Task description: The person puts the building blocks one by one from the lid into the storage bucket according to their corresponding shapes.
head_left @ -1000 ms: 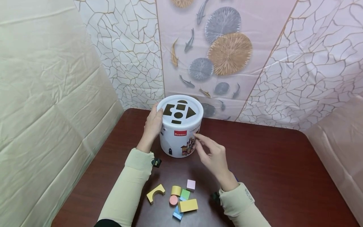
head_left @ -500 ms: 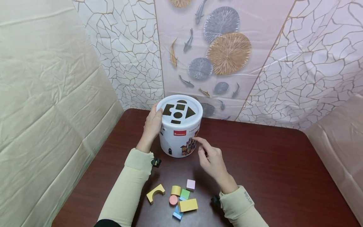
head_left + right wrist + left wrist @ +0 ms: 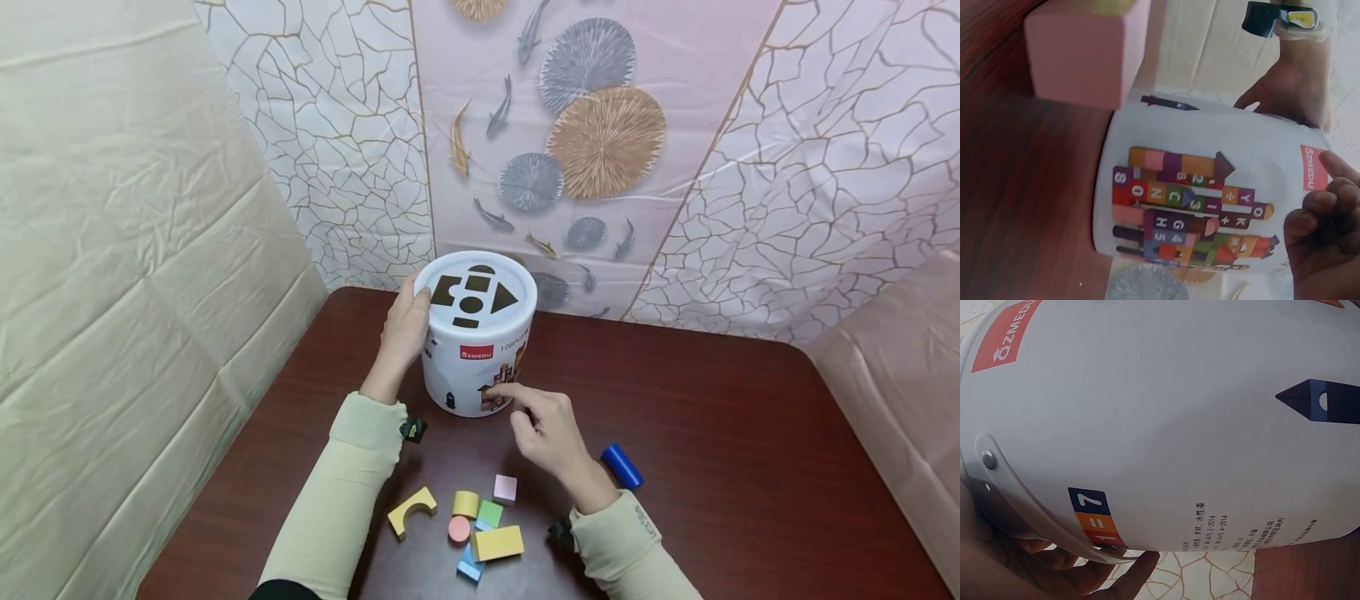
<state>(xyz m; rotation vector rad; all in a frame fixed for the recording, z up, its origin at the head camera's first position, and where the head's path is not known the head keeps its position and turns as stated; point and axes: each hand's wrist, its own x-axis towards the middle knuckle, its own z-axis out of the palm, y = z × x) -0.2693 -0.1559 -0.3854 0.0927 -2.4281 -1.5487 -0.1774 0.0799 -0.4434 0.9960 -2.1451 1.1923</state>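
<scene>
A white lidded bucket (image 3: 446,358) with shape-cut holes in its top stands upright on the table. My left hand (image 3: 405,329) holds it by its left side, thumb at the lid's rim. In the left wrist view, the fingers (image 3: 1088,575) lie behind the bucket's pale carry handle (image 3: 1038,515). My right hand (image 3: 553,429) is at the lower front, index finger stretched out toward the printed block castle; whether the tip touches cannot be told. Its other fingers are loosely curled, with no object seen between them.
Near the front lie a yellow arch block (image 3: 411,510), a yellow rectangular block (image 3: 498,542), a pink block (image 3: 506,489), a green block (image 3: 490,512) and several others. A dark blue cylinder (image 3: 622,466) lies beside the right wrist. A patterned cloth (image 3: 600,250) hangs behind the table.
My right hand has moved down and left across the bucket's front, index finger now stretched forward. The blue cylinder has come into sight past the right wrist. The left hand stays put.
</scene>
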